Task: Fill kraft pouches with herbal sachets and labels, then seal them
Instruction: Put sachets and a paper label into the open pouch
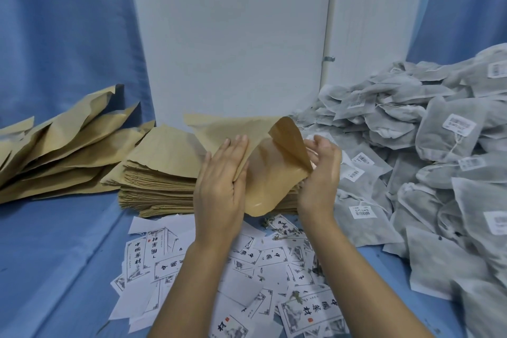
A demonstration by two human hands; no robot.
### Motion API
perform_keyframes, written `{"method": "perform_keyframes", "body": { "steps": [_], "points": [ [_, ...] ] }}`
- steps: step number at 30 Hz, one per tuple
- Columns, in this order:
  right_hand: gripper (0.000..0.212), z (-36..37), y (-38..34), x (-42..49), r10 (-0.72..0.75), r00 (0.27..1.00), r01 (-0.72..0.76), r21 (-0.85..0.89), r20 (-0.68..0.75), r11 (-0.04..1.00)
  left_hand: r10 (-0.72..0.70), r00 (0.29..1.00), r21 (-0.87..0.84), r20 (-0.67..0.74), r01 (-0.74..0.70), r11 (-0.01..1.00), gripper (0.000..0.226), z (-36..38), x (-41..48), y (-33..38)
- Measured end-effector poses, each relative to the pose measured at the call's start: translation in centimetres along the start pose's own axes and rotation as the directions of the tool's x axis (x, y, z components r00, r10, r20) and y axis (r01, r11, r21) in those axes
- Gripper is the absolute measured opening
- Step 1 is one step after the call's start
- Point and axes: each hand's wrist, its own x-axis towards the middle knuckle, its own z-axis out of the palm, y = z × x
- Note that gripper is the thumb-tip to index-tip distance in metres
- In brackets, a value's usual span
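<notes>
Left hand (pixel 222 181) presses flat, fingers straight, on the tan kraft paper pouch (pixel 274 181) held between both hands, right hand (pixel 321 173) gripping its curled-over edge, grey mesh herbal sachets (pixel 411 145) heaped just to that hand's right.

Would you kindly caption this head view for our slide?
Left hand and right hand open a kraft pouch over the stack.

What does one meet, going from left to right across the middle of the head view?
loose kraft pouches → stack of kraft pouches → left hand → held pouch → right hand → pile of sachets
</notes>
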Motion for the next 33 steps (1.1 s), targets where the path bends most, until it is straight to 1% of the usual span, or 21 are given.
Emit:
{"method": "perform_keyframes", "body": {
  "steps": [2, 3, 4, 5, 7, 8, 10, 12, 14, 15, 16, 17, 19, 20, 21, 22, 23, 25, 28, 30, 33],
  "points": [
    [0.033, -0.2, 0.0, 0.6, 0.139, 0.985, -0.125, 0.127, -0.106, 0.984, -0.004, 0.999, 0.005, -0.042, 0.005, 1.000, 0.033, 0.2, 0.0, 0.2],
    [0.027, -0.5, 0.2, 1.1, 0.213, 0.962, -0.178, 0.198, -0.168, 0.964, -0.039, 0.997, -0.016, -0.062, 0.038, 0.999, 0.033, 0.2, 0.0, 0.3],
    [0.025, -0.8, 0.3, 1.6, 0.275, 0.935, -0.221, 0.239, -0.225, 0.946, -0.103, 0.992, -0.059, -0.071, 0.098, 0.993, 0.033, 0.2, 0.0, 0.5],
    [0.027, -1.2, 0.7, 2.1, 0.323, 0.907, -0.271, 0.214, -0.271, 0.939, -0.183, 0.981, -0.114, -0.066, 0.175, 0.978, 0.038, 0.2, 0.1, 0.9],
    [0.028, -2.1, 1.5, 2.8, 0.403, 0.858, -0.399, 0.080, -0.317, 0.913, -0.321, 0.945, -0.193, -0.061, 0.305, 0.933, 0.048, 0.3, 0.4, 1.3],
    [0.022, -2.6, 1.9, 2.9, 0.445, 0.843, -0.458, 0.030, -0.301, 0.888, -0.370, 0.926, -0.216, -0.073, 0.348, 0.913, 0.047, 0.3, 0.5, 1.5],
    [0.007, -3.3, 2.3, 3.0, 0.567, 0.800, -0.574, 0.024, -0.196, 0.819, -0.426, 0.900, -0.250, -0.086, 0.395, 0.884, 0.042, 0.4, 0.7, 2.0],
    [0.011, -4.0, 2.5, 3.1, 0.636, 0.765, -0.632, 0.074, -0.100, 0.772, -0.446, 0.891, -0.261, -0.082, 0.413, 0.873, 0.040, 0.4, 0.9, 2.4],
    [0.025, -4.5, 2.8, 3.2, 0.624, 0.780, -0.620, 0.072, -0.044, 0.781, -0.442, 0.894, -0.268, -0.080, 0.408, 0.873, 0.046, 0.4, 0.9, 2.6],
    [0.024, -4.6, 2.9, 3.2, 0.604, 0.796, -0.601, 0.062, -0.045, 0.797, -0.441, 0.894, -0.271, -0.075, 0.408, 0.872, 0.050, 0.4, 0.9, 2.7],
    [0.018, -4.7, 3.0, 3.2, 0.580, 0.812, -0.578, 0.049, -0.067, 0.814, -0.444, 0.894, -0.274, -0.064, 0.412, 0.869, 0.052, 0.4, 0.9, 2.8],
    [0.013, -4.9, 3.4, 3.3, 0.548, 0.828, -0.550, 0.021, -0.117, 0.835, -0.447, 0.893, -0.279, -0.051, 0.417, 0.865, 0.054, 0.3, 0.9, 2.9],
    [0.020, -5.2, 3.9, 3.6, 0.433, 0.867, -0.458, -0.052, -0.247, 0.888, -0.457, 0.889, -0.294, -0.043, 0.426, 0.856, 0.052, 0.4, 0.9, 3.0],
    [0.021, -5.4, 4.0, 3.6, 0.367, 0.882, -0.409, -0.093, -0.295, 0.908, -0.466, 0.883, -0.300, -0.050, 0.432, 0.851, 0.047, 0.4, 0.9, 3.0],
    [0.014, -5.6, 4.2, 3.7, 0.295, 0.900, -0.353, -0.141, -0.320, 0.925, -0.476, 0.877, -0.301, -0.058, 0.439, 0.846, 0.041, 0.5, 0.9, 3.0],
    [0.003, -5.7, 4.1, 3.7, 0.240, 0.909, -0.314, -0.180, -0.341, 0.932, -0.484, 0.873, -0.302, -0.064, 0.445, 0.843, 0.036, 0.5, 0.8, 3.0],
    [0.010, -5.9, 4.1, 3.7, 0.189, 0.916, -0.279, -0.223, -0.355, 0.934, -0.487, 0.871, -0.304, -0.066, 0.447, 0.841, 0.033, 0.6, 0.8, 3.0],
    [0.026, -6.4, 4.1, 4.1, 0.101, 0.921, -0.227, -0.308, -0.375, 0.924, -0.483, 0.873, -0.311, -0.068, 0.442, 0.842, 0.027, 0.6, 0.8, 3.1],
    [0.032, -7.3, 4.0, 4.8, -0.006, 0.928, -0.174, -0.446, -0.373, 0.878, -0.473, 0.878, -0.315, -0.072, 0.430, 0.846, 0.023, 0.8, 0.9, 3.3],
    [0.039, -8.0, 4.1, 5.2, -0.020, 0.934, -0.181, -0.522, -0.356, 0.833, -0.471, 0.878, -0.314, -0.085, 0.425, 0.849, 0.028, 0.9, 0.8, 3.4],
    [0.059, -8.8, 4.1, 5.7, 0.028, 0.939, -0.241, -0.597, -0.343, 0.765, -0.477, 0.874, -0.320, -0.088, 0.429, 0.845, 0.033, 1.1, 0.7, 3.6]
  ]
}}
